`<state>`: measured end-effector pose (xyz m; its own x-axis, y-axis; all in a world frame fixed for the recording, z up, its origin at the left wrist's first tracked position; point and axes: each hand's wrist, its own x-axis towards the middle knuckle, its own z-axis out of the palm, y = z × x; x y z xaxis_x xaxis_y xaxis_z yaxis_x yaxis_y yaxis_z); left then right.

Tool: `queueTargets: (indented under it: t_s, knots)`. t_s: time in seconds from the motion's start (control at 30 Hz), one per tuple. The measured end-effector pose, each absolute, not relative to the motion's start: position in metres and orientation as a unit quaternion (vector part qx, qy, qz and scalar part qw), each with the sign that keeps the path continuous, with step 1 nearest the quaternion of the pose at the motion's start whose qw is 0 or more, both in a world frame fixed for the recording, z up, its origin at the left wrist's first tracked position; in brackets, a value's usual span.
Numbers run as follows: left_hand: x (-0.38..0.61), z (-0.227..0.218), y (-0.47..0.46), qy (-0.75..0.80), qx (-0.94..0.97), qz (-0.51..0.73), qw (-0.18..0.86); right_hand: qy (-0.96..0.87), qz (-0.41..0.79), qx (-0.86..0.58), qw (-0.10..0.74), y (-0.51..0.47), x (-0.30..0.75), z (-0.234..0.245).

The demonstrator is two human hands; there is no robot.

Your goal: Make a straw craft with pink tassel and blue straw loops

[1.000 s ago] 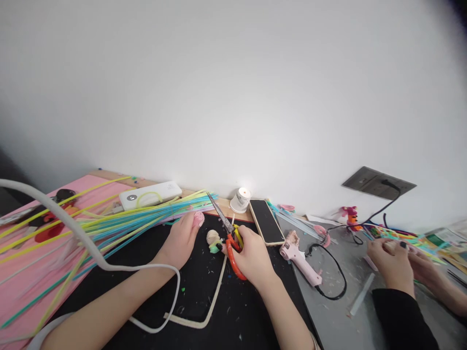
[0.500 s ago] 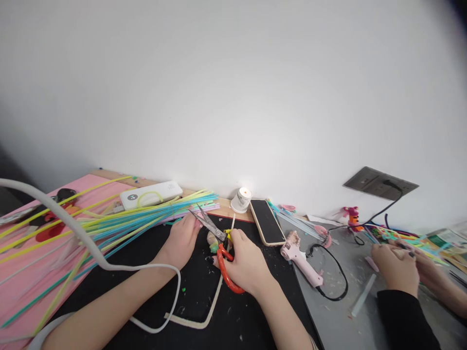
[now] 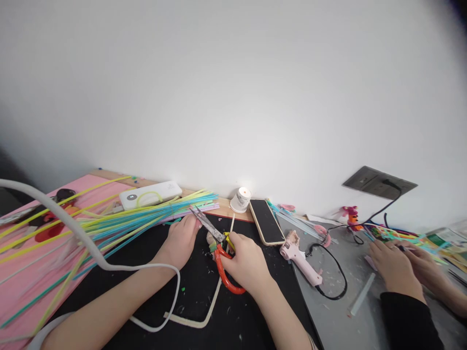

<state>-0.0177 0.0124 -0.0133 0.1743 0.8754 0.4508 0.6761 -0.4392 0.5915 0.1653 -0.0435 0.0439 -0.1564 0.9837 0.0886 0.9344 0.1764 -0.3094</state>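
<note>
My right hand (image 3: pixel 250 262) grips a pair of scissors (image 3: pixel 222 260) by its red handles. The blades point up and left, slightly apart, with their tips beside the fingers of my left hand (image 3: pixel 181 243). The left fingers are pinched together, and whatever they hold is too small or hidden to make out. A small pale and green piece (image 3: pixel 210 243) shows behind the scissors, partly covered. Beneath my right hand, a bent cream fuzzy stem (image 3: pixel 197 323) lies on the black mat (image 3: pixel 251 321).
Pipe cleaners (image 3: pixel 146 214) and a white power bank (image 3: pixel 151 194) lie left; a white cable (image 3: pixel 105 262) crosses my left forearm. Beyond stand a lit candle in a cup (image 3: pixel 241 200) and a phone (image 3: pixel 267 222). Right are a pink glue gun (image 3: pixel 301 260) and another person's hands (image 3: pixel 396 267).
The scissor blades have drawn closer together, and my right thumb has shifted at the handle. My left hand stays almost in place. The other person's hands have moved slightly.
</note>
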Motion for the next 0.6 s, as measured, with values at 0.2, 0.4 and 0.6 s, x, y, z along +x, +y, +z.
queueTargets:
  t_s: [0.2, 0.4, 0.6]
  knots:
    - [-0.018, -0.009, 0.011, 0.515, 0.754, 0.380, 0.148, -0.752, 0.068, -0.645, 0.119, -0.042, 0.166, 0.042]
    - [-0.015, -0.003, 0.009, 0.508, 0.740, 0.402, 0.178, -0.719, 0.065, -0.674, 0.155, -0.039, 0.166, 0.042]
    - [-0.014, 0.011, 0.004, 0.495, 0.709, 0.457, 0.210, -0.651, 0.045, -0.743, 0.150, -0.029, 0.182, 0.047]
